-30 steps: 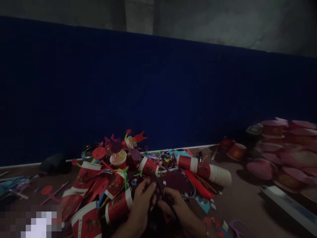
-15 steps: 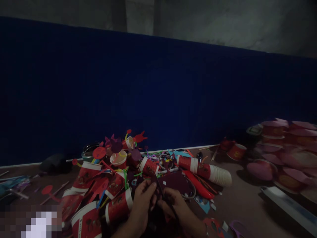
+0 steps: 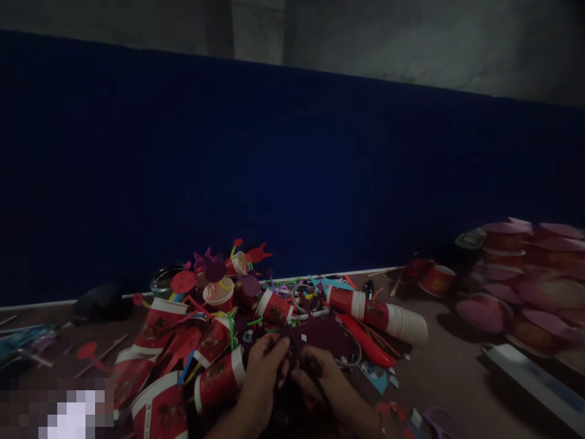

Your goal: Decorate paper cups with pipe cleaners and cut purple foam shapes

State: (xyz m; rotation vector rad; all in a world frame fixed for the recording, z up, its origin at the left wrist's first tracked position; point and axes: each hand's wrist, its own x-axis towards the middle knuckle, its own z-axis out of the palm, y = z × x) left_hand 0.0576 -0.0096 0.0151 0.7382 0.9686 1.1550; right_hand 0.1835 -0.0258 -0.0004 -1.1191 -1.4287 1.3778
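At the bottom middle, my left hand is closed in a pinch, fingertips against a thin dark strip. Just to its right, my right hand is closed round the same strip, whose lower end runs down past the wrist. Dim light hides what material it is. Beside my left hand lies a red paper cup with a white rim, on its side. Beyond my fingers is a dark maroon sheet with a small white square on it.
Several red cups with paper shapes, such as a red disc, pile up on the left. A stack of cups lies right of centre. Pink-topped tubs and a long white box are at the right. A blue partition stands behind.
Almost nothing differs. Both hands keep their place on the dark strip, with only a slight shift of the fingers.
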